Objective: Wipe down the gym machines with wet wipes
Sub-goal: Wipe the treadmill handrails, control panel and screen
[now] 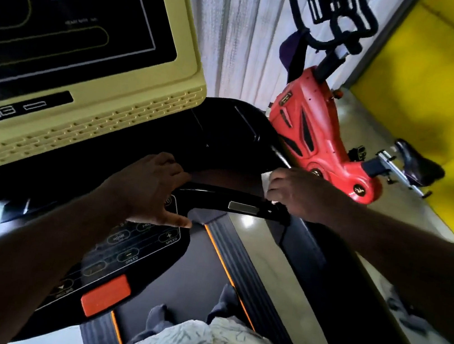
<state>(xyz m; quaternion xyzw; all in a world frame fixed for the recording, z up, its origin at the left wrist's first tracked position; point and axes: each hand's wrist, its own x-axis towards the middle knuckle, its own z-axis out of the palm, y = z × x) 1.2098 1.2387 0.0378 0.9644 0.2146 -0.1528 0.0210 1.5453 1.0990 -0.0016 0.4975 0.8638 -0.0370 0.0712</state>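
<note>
Two machines fill the view, the larger being the treadmill the person stands on, with its yellow-framed screen up and left of the black handlebar; the red exercise bike stands beyond the handlebar's right end. The handlebar runs crosswise in front of the person, its long axis left to right, with a silver sensor plate on its right half. The left hand lies at the bar's left end, fingers spread and fairly straight, holding nothing. The right hand is at the bar's right end, fingers curled around a white wipe, of which only slivers show. The bar's exposed length lies leftward from the wipe, so the next stroke likely travels left along it toward the resting hand.
</note>
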